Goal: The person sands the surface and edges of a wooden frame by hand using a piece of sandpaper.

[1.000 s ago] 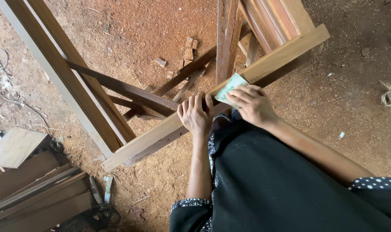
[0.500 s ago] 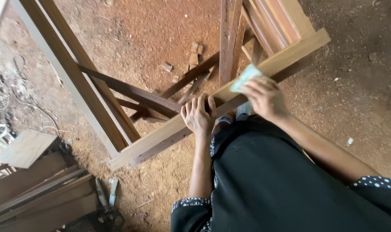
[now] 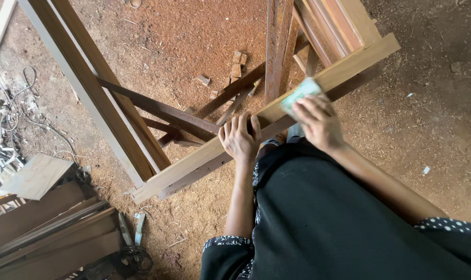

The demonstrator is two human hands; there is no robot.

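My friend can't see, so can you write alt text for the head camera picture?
Seen from above, a person's right hand presses a pale green sheet of sandpaper on a long wooden plank, while the left hand grips the plank's edge. Below lie a sawdust-covered floor and stacked boards.

A loose black garment (image 3: 329,223) — its sleeve cuffs (image 3: 227,242) black with small white dots.

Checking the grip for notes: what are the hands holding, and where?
Left hand grips the wooden plank mid-length, over its edge; right hand presses sandpaper flat.
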